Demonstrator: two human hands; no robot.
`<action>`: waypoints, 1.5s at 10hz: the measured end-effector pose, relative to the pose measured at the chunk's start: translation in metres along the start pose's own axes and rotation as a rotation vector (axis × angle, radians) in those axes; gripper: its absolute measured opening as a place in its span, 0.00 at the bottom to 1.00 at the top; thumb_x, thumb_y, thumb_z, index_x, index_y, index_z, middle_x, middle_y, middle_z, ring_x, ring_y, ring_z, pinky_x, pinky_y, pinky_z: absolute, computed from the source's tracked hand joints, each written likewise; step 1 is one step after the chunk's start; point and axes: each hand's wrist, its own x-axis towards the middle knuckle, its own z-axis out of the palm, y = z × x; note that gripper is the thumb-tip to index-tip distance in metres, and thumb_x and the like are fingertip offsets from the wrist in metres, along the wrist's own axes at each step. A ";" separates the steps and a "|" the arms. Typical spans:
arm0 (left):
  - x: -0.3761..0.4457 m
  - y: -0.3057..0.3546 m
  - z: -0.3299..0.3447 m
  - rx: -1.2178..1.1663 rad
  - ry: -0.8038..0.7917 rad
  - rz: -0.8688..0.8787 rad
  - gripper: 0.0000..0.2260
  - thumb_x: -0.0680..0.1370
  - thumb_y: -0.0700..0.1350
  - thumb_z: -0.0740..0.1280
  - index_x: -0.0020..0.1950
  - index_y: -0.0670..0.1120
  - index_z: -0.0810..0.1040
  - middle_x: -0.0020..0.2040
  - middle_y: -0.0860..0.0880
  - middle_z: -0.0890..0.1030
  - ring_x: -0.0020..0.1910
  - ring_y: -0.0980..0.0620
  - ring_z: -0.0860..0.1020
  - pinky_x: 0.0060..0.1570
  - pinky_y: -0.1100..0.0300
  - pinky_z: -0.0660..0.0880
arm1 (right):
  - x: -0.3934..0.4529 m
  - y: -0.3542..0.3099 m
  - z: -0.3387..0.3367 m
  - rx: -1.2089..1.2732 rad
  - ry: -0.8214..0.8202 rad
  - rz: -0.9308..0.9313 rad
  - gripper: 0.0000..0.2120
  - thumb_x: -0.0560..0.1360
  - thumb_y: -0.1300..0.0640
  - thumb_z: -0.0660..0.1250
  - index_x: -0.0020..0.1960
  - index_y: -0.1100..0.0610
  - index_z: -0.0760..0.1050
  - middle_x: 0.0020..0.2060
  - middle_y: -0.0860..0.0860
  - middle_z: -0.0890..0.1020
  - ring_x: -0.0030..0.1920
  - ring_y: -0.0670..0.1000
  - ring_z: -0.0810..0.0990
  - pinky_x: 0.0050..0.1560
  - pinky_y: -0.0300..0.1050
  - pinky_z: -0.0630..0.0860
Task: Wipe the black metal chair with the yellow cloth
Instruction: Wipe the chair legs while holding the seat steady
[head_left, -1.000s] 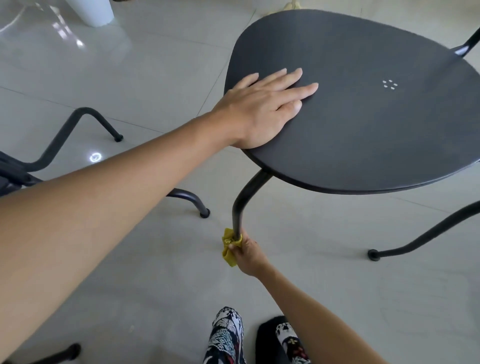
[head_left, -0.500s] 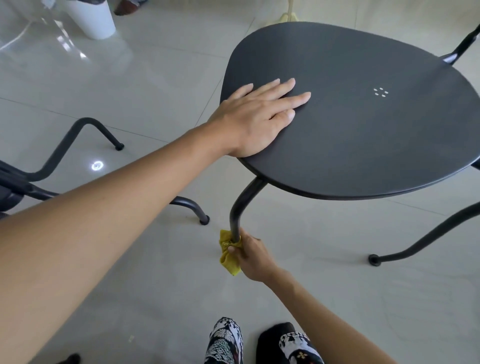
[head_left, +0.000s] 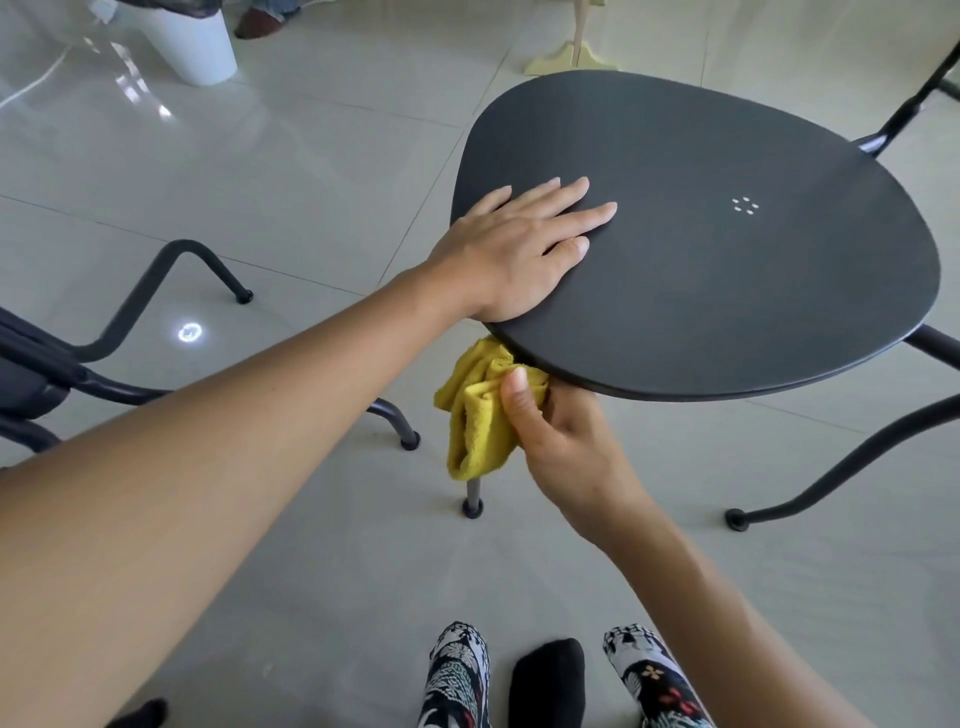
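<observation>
Two hands are at work on one black chair (head_left: 727, 291), which fills the upper right of the frame. The left hand (head_left: 519, 249) is laid flat and open on the near left part of the seat, fingers spread and pointing toward the right, palm pressed on the surface; nothing is gripped by it. This placement is judged to serve as a brace, so that the light chair is kept from sliding on the glossy tiled floor (head_left: 311, 171) while it is rubbed from below.

The yellow cloth (head_left: 478, 415) is bunched in the right hand (head_left: 561, 441), just below the centre of the frame. The thumb is pressed over the folds and the other fingers are curled behind them, so the cloth is firmly clenched. It is held up against the underside of the seat's front edge, where the front leg (head_left: 474, 493) meets the seat; the leg's upper part is hidden behind the cloth, and only its lower end and foot are seen beneath. Whether the cloth is wrapped around the leg or only beside it cannot be told.

The bunching is judged to give a thick pad for a narrow tube and rim. A second black chair frame (head_left: 104, 358) is seen at the left, well apart.
</observation>
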 end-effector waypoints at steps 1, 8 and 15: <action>0.001 0.000 0.000 0.004 -0.001 0.001 0.20 0.82 0.52 0.46 0.74 0.63 0.54 0.78 0.58 0.51 0.76 0.59 0.47 0.74 0.54 0.44 | 0.000 -0.001 0.004 0.193 0.089 0.031 0.17 0.75 0.46 0.61 0.58 0.55 0.75 0.53 0.56 0.82 0.55 0.55 0.81 0.59 0.58 0.77; 0.001 0.000 0.000 -0.012 -0.005 -0.005 0.20 0.82 0.52 0.46 0.74 0.63 0.54 0.78 0.58 0.50 0.76 0.60 0.47 0.75 0.54 0.43 | -0.015 0.096 0.065 -0.368 0.293 -0.244 0.18 0.76 0.55 0.59 0.60 0.38 0.59 0.48 0.42 0.73 0.47 0.48 0.74 0.50 0.42 0.70; 0.000 0.000 0.000 -0.029 0.008 -0.001 0.20 0.82 0.52 0.47 0.74 0.63 0.55 0.78 0.59 0.51 0.76 0.61 0.47 0.74 0.55 0.43 | -0.009 0.246 0.063 -0.565 0.054 0.283 0.10 0.71 0.50 0.67 0.51 0.49 0.73 0.41 0.48 0.83 0.44 0.53 0.80 0.47 0.51 0.77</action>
